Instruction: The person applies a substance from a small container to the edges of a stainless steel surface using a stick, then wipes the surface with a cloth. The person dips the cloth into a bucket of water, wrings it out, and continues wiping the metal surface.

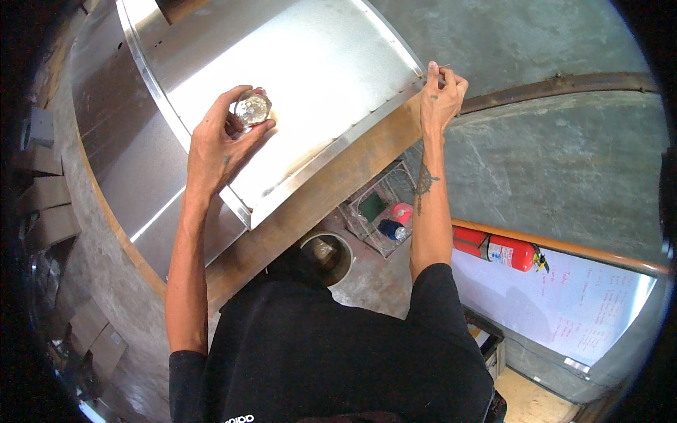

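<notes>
My left hand [217, 141] is wrapped round a small clear, round container [252, 110], perhaps a jar or bottle, seen end-on above a bent sheet-metal panel [310, 67]. Some red shows at the container's rim. My right hand [441, 99] is at the panel's far right corner, thumb and fingers pinched together. A thin stick-like piece [444, 66] shows at those fingertips, too small to name. The shiny panel has folded edges and lies on a wooden worktable [310, 190]. Glare whitens its middle.
Below the table's near edge stand a round bucket [343, 262] and a wire-frame rack [363, 224] with pink and dark blue items. At right, a red fire extinguisher [511, 254] hangs above a whiteboard [550, 307]. Cardboard boxes [53, 218] line the far left.
</notes>
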Demonstrator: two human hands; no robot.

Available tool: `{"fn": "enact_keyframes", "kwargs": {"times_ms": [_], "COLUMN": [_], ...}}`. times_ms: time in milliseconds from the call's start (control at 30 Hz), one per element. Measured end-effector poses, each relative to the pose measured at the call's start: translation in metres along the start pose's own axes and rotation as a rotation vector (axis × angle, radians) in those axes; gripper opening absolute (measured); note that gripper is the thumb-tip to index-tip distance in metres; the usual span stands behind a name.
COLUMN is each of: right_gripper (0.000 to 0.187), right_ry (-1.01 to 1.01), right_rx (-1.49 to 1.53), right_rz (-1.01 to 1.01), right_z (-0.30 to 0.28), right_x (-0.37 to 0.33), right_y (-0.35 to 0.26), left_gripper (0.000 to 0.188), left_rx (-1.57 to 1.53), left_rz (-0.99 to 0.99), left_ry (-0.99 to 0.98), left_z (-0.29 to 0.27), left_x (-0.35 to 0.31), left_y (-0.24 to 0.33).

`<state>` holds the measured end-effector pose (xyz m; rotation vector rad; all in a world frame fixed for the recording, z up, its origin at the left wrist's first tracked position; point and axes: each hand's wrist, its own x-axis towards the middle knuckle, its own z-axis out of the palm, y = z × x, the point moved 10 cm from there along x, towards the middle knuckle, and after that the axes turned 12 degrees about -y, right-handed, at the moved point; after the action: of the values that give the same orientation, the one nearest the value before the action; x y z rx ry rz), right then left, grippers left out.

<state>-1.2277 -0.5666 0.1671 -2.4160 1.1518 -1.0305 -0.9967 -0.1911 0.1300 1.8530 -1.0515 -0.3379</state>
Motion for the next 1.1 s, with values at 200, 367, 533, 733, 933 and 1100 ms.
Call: {"fn": "enact_keyframes", "kwargs": {"times_ms": [200, 367, 533, 733, 933, 1100], "right_gripper": [0.039, 0.038, 0.035, 0.032, 0.023, 0.024], "right_ry": [0.005, -0.018, 0.064, 0.11, -0.153, -0.28], "right_rx": [0.015, 0.015, -0.001, 0.162, 0.68, 0.807], "right_rz": [0.017, 0.03, -0.029, -0.061, -0.08, -0.09], "right_z": [0.001, 0.004, -0.013, -0.04, 0.001, 0.037], "right_x": [0.001, 0.001, 0.001, -0.021, -0.102, -0.138], "right_y": [0.001, 0.005, -0.003, -0.056, -0.167, -0.231], "left_gripper": [0.064, 0.064, 0.063, 0.064, 0.064, 0.064], "left_rx": [0.022, 0.026, 0.048, -0.029, 0.006, -0.033], "left_rz": [-0.011, -0.007, -0.029, 0.0, -0.03, 0.055], "left_ry": [0.0, 0.013, -0.012, 0.003, -0.076, -0.049], "left_z": [-0.001, 0.0, 0.002, -0.003, 0.001, -0.007], "left_x": [-0.001, -0.001, 0.001, -0.002, 0.001, 0.003], "left_y": [-0.001, -0.002, -0.001, 0.002, 0.001, 0.012]}}
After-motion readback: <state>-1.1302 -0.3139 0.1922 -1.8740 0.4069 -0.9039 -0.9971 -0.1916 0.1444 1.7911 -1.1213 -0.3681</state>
